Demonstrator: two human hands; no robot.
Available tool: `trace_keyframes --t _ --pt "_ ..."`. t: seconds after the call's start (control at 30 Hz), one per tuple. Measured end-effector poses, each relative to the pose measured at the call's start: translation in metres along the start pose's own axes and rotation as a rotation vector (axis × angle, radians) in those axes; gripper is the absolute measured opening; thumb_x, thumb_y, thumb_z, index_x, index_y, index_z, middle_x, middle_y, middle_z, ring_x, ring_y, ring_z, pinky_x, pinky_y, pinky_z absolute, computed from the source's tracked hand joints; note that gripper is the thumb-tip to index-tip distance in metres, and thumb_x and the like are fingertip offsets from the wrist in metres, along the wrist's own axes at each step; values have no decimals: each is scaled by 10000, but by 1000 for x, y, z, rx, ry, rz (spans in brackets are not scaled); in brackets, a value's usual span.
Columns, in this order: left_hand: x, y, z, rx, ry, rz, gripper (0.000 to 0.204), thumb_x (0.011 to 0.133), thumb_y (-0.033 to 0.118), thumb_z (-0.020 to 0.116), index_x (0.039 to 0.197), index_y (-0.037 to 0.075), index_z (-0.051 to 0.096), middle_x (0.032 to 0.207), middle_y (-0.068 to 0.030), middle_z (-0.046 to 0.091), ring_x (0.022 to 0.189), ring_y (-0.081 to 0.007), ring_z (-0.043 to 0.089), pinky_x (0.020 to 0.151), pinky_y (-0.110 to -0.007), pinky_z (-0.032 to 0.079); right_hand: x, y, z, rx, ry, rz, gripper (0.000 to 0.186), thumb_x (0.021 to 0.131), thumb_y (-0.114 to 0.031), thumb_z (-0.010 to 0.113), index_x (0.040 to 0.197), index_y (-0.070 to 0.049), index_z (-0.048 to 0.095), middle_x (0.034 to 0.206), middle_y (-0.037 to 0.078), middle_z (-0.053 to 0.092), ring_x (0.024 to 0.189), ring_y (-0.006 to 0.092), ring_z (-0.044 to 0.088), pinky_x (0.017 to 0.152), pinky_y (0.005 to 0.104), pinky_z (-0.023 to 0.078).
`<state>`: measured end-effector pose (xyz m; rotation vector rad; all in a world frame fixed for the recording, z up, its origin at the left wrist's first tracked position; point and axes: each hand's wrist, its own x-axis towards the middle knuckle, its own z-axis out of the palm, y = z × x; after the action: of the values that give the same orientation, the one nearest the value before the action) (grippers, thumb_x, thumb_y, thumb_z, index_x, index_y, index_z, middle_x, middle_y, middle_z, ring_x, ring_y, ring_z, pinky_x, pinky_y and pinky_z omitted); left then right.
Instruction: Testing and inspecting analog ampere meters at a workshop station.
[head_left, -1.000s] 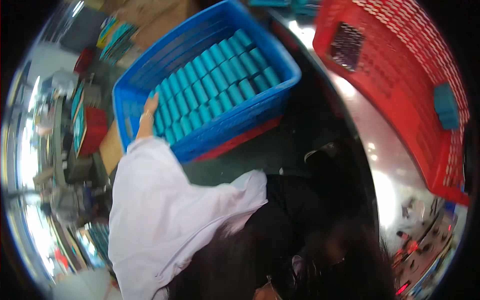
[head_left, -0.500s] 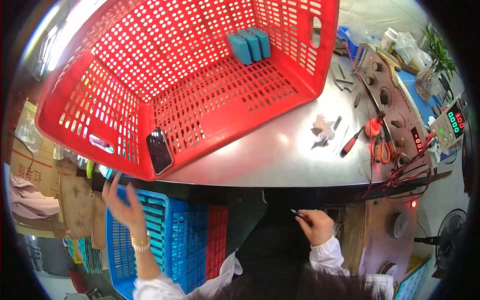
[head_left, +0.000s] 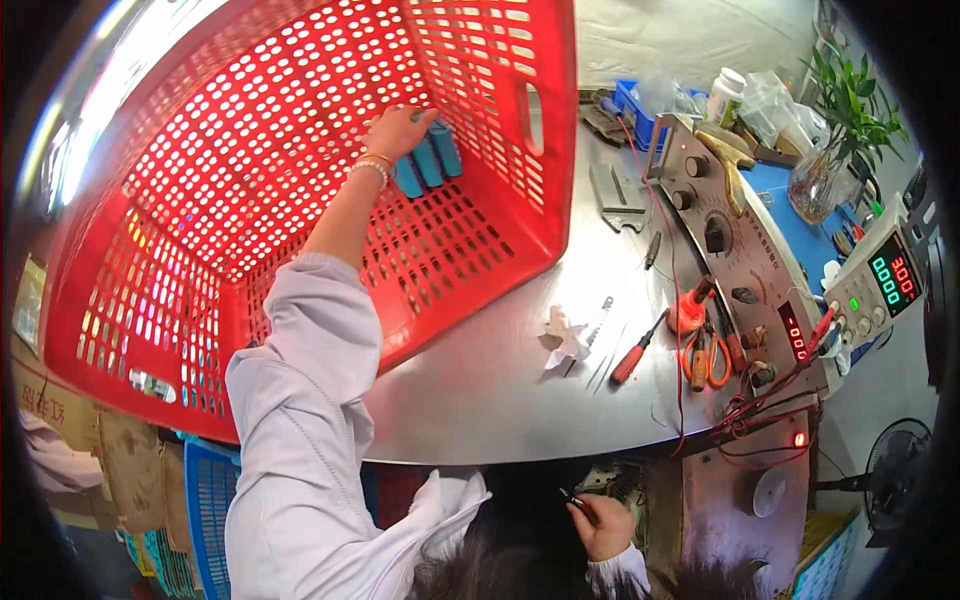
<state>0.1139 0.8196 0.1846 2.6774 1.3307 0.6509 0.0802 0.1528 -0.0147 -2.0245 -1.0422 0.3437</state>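
My left hand (head_left: 398, 130) reaches into the tilted red basket (head_left: 150, 310), its fingers curled over the top of the teal blocks (head_left: 442, 150) in the far corner. The hand partly covers them, and bead bracelets circle the wrist. Low in the view, my right hand (head_left: 602, 528) is closed on a small dark, pen-like tool (head_left: 570, 500), held below the steel bench's front edge (head_left: 520, 445). My left sleeve hides part of the basket's near side.
Screwdriver (head_left: 630, 362), orange-handled scissors (head_left: 716, 365), instrument panel (head_left: 745, 250) with wires, power supply (head_left: 880, 285), potted plant (head_left: 840, 130), blue bin (head_left: 625, 100) at right and back. Blue crate (head_left: 205, 510) and cardboard (head_left: 120, 460) sit below left; a fan (head_left: 890, 470) stands lower right.
The view has swung from a crate of teal cylinders to the bench. My left hand has moved up into the red basket onto the teal blocks; my right hand still holds the tool low.
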Motion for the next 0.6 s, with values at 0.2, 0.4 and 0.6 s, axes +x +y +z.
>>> trace_keyframes --t 0.2,0.4,0.6 --pt "-11 -16 34 275 -173 -13 792 891 818 382 1534 360 448 1669 -31 287 1518 -469 206 1117 -782 171 -28 -14 41 -86 -24 138 156 796 -175 817 864 -77 717 771 126 676 731 342 656 644 434 518" --pt "-20 -37 14 314 -123 2 714 913 741 397 1553 425 380 1674 -50 260 1503 -476 226 1138 -723 235 -16 -10 50 -102 -33 36 167 803 -201 810 881 -87 717 745 123 657 697 344 637 634 456 504" --pt "-65 -53 -13 115 -146 103 755 834 750 534 1506 409 489 1639 -99 321 1500 -443 271 1193 -617 229 -37 -22 52 -56 -17 13 171 818 -187 800 946 -96 733 754 120 660 707 337 646 637 443 509"
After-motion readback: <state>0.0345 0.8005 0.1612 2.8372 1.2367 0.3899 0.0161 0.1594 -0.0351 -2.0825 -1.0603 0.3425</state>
